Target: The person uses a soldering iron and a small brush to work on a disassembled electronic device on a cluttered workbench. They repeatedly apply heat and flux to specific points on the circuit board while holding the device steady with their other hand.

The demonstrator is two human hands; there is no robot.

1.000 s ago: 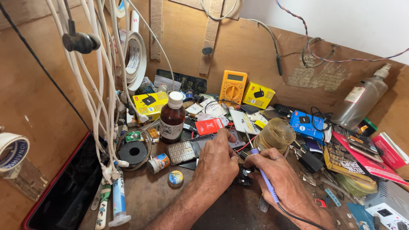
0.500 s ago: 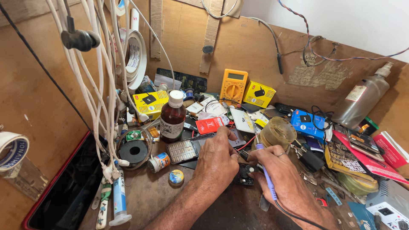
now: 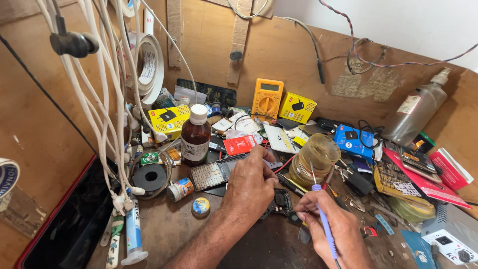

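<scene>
Brown glass bottle (image 3: 195, 137) stands upright at the left, out of the way. Next, the left hand (image 3: 250, 187) presses down on a small dark circuit board (image 3: 282, 201), fingers closed on it so it stays put. Beside it, the right hand (image 3: 326, 226) pinches a blue soldering iron (image 3: 321, 209) like a pencil — tip up, touching the amber jar (image 3: 316, 158).

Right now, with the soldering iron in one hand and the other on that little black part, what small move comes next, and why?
Probably lower the soldering iron tip a touch toward the small black part. The right hand holds the iron beside the part, tip up, while the left hand rests over its edge.
</scene>
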